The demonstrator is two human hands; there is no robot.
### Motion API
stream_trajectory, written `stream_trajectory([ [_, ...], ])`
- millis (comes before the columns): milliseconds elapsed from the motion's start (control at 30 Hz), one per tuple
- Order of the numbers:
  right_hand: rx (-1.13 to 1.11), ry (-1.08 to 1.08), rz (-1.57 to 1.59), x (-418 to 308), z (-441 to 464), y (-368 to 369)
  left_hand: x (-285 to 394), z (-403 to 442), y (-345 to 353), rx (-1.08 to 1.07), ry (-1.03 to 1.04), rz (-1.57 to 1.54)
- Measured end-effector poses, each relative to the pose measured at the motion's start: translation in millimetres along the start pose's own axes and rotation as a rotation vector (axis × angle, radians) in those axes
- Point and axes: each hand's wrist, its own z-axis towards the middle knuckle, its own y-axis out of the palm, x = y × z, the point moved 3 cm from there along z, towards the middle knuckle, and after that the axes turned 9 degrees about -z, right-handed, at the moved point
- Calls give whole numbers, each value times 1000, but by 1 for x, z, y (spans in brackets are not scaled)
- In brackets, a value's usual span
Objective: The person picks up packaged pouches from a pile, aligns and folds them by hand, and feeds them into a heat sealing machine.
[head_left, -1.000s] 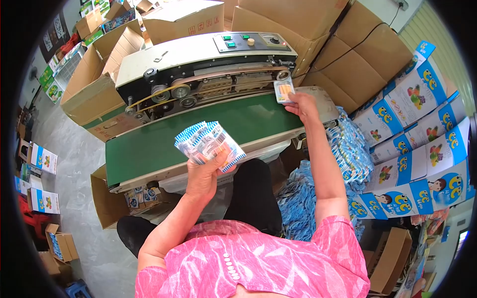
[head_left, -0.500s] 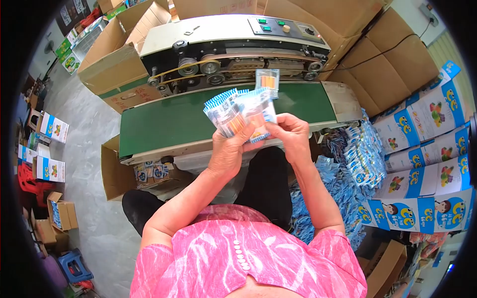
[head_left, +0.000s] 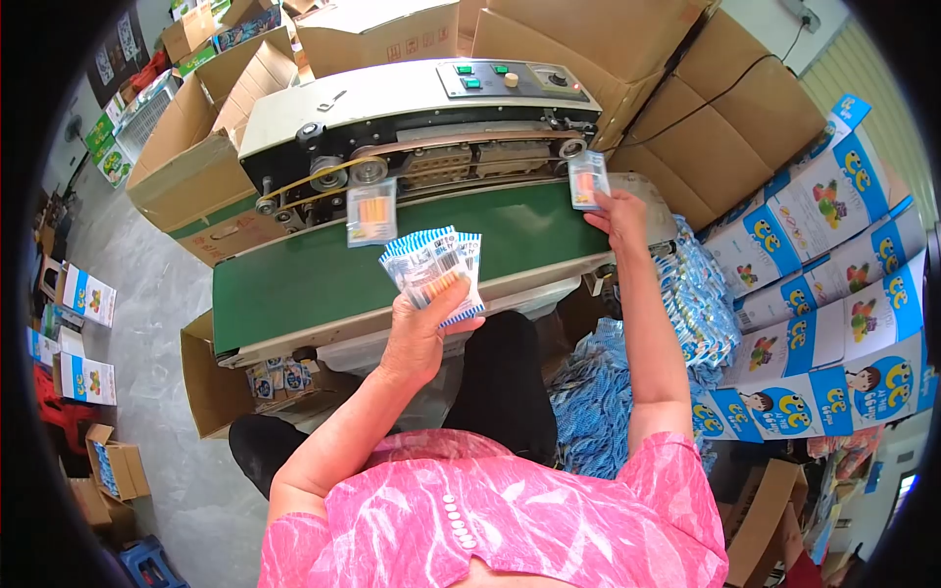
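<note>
My left hand (head_left: pixel 421 328) is closed on a fanned stack of small clear packets (head_left: pixel 431 269) with blue-striped edges, held above the front edge of the green belt (head_left: pixel 284 284). My right hand (head_left: pixel 622 220) pinches one packet (head_left: pixel 588 179) by its lower end, at the right end of the sealing machine (head_left: pixel 412 113), just under the roller there. Another packet (head_left: pixel 371 213) with orange sticks inside hangs from the machine's left part, over the belt.
Heaps of blue packets (head_left: pixel 686 294) lie to the right, beside printed cartons (head_left: pixel 784 323). Cardboard boxes (head_left: pixel 382 39) stand behind the machine. Below the belt's left end is an open box (head_left: pixel 211 377) with packets. A power cable (head_left: pixel 706 93) runs at the back right.
My right hand has moved from the stack out to the machine's right end with a single packet. The packet in the machine has travelled left. My left hand still grips the stack.
</note>
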Motion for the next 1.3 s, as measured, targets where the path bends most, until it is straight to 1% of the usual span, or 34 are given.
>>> stream_trajectory([
  [33,-30,11,-61,3,3,4,0,0,-2,5,0,12],
  [67,-32,14,-59,0,-1,7,0,0,-4,12,-2,24],
  [100,27,-97,-220,-5,-6,8,-1,-1,-5,16,-5,27],
  [167,136,-328,-543,-26,-23,16,2,1,-8,3,79,39],
  [200,127,-329,-544,-30,-34,23,4,3,-9,-2,123,43],
  [267,-63,-500,-437,-37,-75,43,3,9,-9,1,137,8],
  [333,-474,-244,-127,-41,-131,73,3,12,-8,0,160,-50],
  [367,-488,-237,-124,-43,-150,83,4,11,-8,15,163,-48],
  [433,-639,-286,78,-46,-178,99,7,8,0,12,90,-66],
  [467,-646,-281,82,-41,-182,100,6,6,2,6,52,-74],
  [567,-528,-175,133,-25,-183,97,4,4,4,14,48,-57],
  [600,-523,-177,134,-25,-181,95,2,4,5,12,44,-53],
  [700,-254,-96,269,-30,-161,71,0,5,6,26,57,-53],
  [767,-36,-141,182,-24,-119,34,-1,5,7,24,61,-59],
  [800,-26,-149,181,-17,-96,17,0,4,6,20,38,-53],
  [867,72,-118,125,-1,-50,-9,1,3,5,17,1,-39],
  [900,75,-122,127,1,-34,-12,0,2,5,12,2,-38],
  [1000,22,-31,-20,4,2,-10,-4,4,3,-2,-28,-31],
  [1033,23,-33,-16,3,9,-7,-3,5,4,-4,-27,-28],
  [1133,-105,-35,-84,-1,13,15,0,1,6,11,28,67],
  [1167,-108,-28,-82,1,10,16,1,0,4,17,25,71],
  [1267,86,-395,-528,-10,-4,19,5,2,-3,10,71,28],
  [1300,74,-393,-531,-17,-22,27,7,2,-4,21,73,24],
])
